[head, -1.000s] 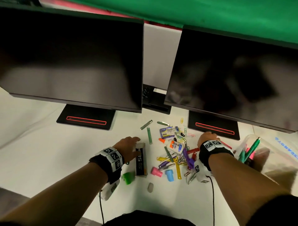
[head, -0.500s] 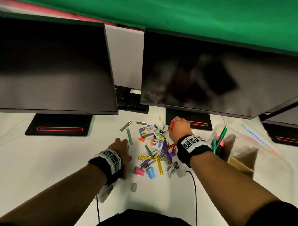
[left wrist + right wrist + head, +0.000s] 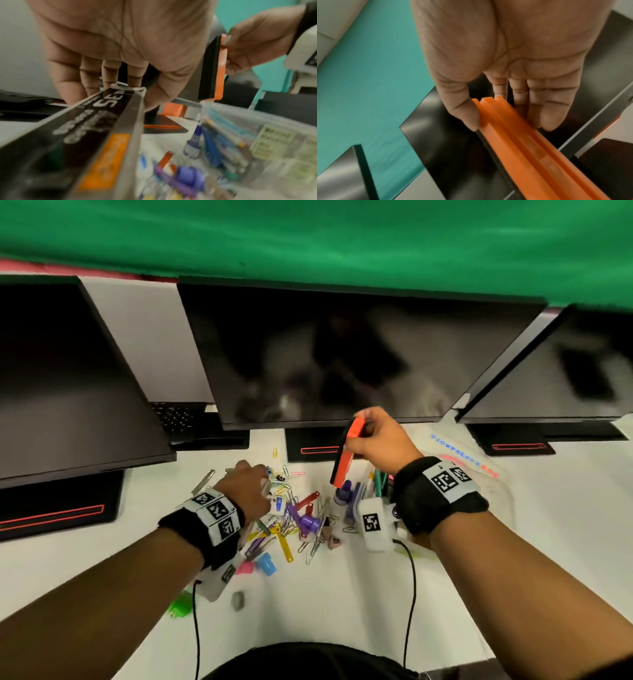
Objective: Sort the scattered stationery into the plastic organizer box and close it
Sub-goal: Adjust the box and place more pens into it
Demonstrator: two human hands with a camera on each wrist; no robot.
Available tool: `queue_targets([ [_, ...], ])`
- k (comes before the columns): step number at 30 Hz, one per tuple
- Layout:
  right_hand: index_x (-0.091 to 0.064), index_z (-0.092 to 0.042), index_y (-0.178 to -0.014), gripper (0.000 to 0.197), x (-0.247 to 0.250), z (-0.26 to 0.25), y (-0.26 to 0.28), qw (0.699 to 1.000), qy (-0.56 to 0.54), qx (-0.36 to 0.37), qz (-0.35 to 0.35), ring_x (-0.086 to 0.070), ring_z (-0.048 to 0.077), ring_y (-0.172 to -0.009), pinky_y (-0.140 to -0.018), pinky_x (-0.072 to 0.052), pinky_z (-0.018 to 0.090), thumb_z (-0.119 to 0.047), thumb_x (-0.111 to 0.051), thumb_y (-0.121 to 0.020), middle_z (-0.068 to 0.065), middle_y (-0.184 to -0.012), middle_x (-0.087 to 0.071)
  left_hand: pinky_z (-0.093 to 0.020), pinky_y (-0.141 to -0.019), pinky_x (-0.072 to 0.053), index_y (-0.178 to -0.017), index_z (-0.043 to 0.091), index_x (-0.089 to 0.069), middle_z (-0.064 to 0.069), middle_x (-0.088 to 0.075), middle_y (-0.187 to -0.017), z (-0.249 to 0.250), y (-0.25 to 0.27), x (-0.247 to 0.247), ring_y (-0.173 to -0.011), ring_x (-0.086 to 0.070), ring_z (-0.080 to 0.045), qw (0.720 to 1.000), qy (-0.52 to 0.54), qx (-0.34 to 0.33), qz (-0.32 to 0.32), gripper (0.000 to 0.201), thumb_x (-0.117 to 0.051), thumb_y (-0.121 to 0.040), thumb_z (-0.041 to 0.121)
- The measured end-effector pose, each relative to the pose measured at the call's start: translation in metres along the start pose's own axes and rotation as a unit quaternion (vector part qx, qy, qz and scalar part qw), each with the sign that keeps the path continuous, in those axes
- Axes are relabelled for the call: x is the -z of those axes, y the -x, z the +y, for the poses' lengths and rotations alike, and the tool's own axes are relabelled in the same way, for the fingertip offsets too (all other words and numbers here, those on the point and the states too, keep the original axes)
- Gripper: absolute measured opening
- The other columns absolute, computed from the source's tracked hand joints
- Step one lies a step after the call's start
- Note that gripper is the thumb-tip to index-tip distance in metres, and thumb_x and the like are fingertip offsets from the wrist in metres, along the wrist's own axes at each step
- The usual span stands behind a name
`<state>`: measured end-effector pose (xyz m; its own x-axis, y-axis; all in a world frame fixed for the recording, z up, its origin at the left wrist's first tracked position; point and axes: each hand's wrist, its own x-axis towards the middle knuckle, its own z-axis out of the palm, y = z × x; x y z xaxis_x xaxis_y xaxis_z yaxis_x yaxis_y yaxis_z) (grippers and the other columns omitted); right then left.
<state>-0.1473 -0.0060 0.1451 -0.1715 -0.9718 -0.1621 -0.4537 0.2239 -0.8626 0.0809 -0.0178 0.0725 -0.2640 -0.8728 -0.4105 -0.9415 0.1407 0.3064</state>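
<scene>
My right hand (image 3: 359,436) pinches the upper end of a long orange and black stationery piece (image 3: 344,460), which hangs tilted in the air above the left end of the clear plastic organizer box (image 3: 493,484). In the right wrist view, thumb and fingers of that hand (image 3: 505,121) clamp the orange piece (image 3: 530,148). My left hand (image 3: 120,83) grips a long black printed box (image 3: 96,128) low over the scattered pile; the head view hides it under the hand (image 3: 253,477). The organizer (image 3: 274,121) holds several pens.
Paper clips, key tags and a purple cap (image 3: 306,522) lie heaped on the white table. Blue cap (image 3: 265,565), pink cap (image 3: 245,568), grey eraser (image 3: 237,601) and a green piece (image 3: 181,606) lie nearer me. Three dark monitors (image 3: 342,354) on stands wall off the back.
My right hand has lifted the orange piece off the table and carried it right, toward the organizer. My left hand has picked up the black box and moved it over the pile.
</scene>
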Motion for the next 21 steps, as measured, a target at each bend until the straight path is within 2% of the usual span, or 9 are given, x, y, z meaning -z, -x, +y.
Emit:
queue_targets([
  [2, -0.049, -0.021, -0.099, 0.039, 0.022, 0.001, 0.007, 1.000, -0.017, 0.006, 0.020, -0.059, 0.014, -0.071, -0.071, -0.052, 0.030, 0.003, -0.066, -0.072, -0.006, -0.076, -0.059, -0.027, -0.084, -0.045, -0.119, 0.025, -0.049, -0.001, -0.046, -0.121, 0.033, 0.012, 0.009, -0.107, -0.056, -0.024, 0.998, 0.023, -0.065, 0.008, 0.049, -0.065, -0.073, 0.024],
  [4, -0.048, -0.020, -0.102, 0.041, 0.046, 0.003, 0.014, 0.999, -0.013, 0.011, 0.041, -0.054, 0.012, -0.070, -0.066, -0.046, 0.023, 0.003, -0.065, -0.073, -0.006, -0.078, -0.057, -0.027, -0.092, -0.045, -0.126, 0.029, -0.046, 0.006, -0.041, -0.133, 0.056, 0.017, 0.009, -0.114, -0.054, -0.019, 0.989, 0.027, -0.147, -0.001, 0.057, -0.067, -0.073, 0.022],
  [6, -0.050, -0.025, -0.096, 0.041, 0.074, 0.008, 0.020, 0.998, -0.001, 0.010, 0.059, -0.054, 0.014, -0.074, -0.068, -0.044, 0.024, 0.003, -0.067, -0.071, -0.003, -0.082, -0.058, -0.027, -0.100, -0.043, -0.130, 0.032, -0.041, 0.010, -0.036, -0.140, 0.076, 0.023, 0.004, -0.121, -0.050, -0.015, 0.973, 0.012, -0.229, -0.039, 0.064, -0.066, -0.072, 0.021],
  [9, -0.050, -0.031, -0.086, 0.043, 0.113, 0.020, 0.032, 0.996, 0.025, -0.007, 0.085, -0.056, 0.018, -0.074, -0.066, -0.047, 0.026, 0.004, -0.068, -0.070, -0.001, -0.085, -0.060, -0.029, -0.109, -0.037, -0.140, 0.030, -0.033, 0.011, -0.031, -0.149, 0.098, 0.028, -0.009, -0.134, -0.040, -0.014, 0.946, -0.043, -0.313, -0.068, 0.074, -0.065, -0.073, 0.022],
  [12, -0.051, -0.029, -0.086, 0.042, 0.146, 0.035, 0.046, 0.991, 0.054, -0.031, 0.121, -0.057, 0.020, -0.074, -0.068, -0.048, 0.030, 0.004, -0.070, -0.070, 0.003, -0.087, -0.061, -0.030, -0.111, -0.036, -0.143, 0.031, -0.030, 0.011, -0.032, -0.150, 0.108, 0.029, -0.021, -0.135, -0.038, -0.016, 0.932, -0.087, -0.341, -0.083, 0.075, -0.062, -0.077, 0.021],
  [15, -0.052, -0.016, -0.100, 0.040, 0.169, 0.053, 0.057, 0.984, 0.086, -0.064, 0.142, -0.057, 0.023, -0.076, -0.069, -0.047, 0.031, 0.005, -0.069, -0.071, 0.003, -0.084, -0.061, -0.031, -0.109, -0.036, -0.142, 0.032, -0.032, 0.013, -0.035, -0.148, 0.107, 0.030, -0.026, -0.133, -0.038, -0.016, 0.932, -0.102, -0.332, -0.104, 0.066, -0.056, -0.082, 0.017],
  [18, -0.051, -0.012, -0.113, 0.046, 0.183, 0.075, 0.066, 0.969, 0.154, -0.122, 0.148, -0.057, 0.025, -0.080, -0.070, -0.049, 0.033, 0.001, -0.070, -0.073, 0.005, -0.090, -0.060, -0.031, -0.108, -0.032, -0.142, 0.033, -0.032, 0.015, -0.034, -0.148, 0.106, 0.029, -0.029, -0.133, -0.036, -0.014, 0.933, -0.096, -0.331, -0.107, 0.062, -0.055, -0.086, 0.020],
  [21, -0.051, -0.011, -0.118, 0.051, 0.181, 0.099, 0.066, 0.953, 0.200, -0.198, 0.107, -0.059, 0.026, -0.070, -0.056, -0.051, 0.027, 0.005, -0.068, -0.073, 0.013, -0.097, -0.061, -0.030, -0.107, -0.033, -0.140, 0.033, -0.035, 0.015, -0.038, -0.145, 0.108, 0.029, -0.029, -0.130, -0.039, -0.015, 0.934, -0.093, -0.329, -0.104, 0.059, -0.056, -0.086, 0.024],
])
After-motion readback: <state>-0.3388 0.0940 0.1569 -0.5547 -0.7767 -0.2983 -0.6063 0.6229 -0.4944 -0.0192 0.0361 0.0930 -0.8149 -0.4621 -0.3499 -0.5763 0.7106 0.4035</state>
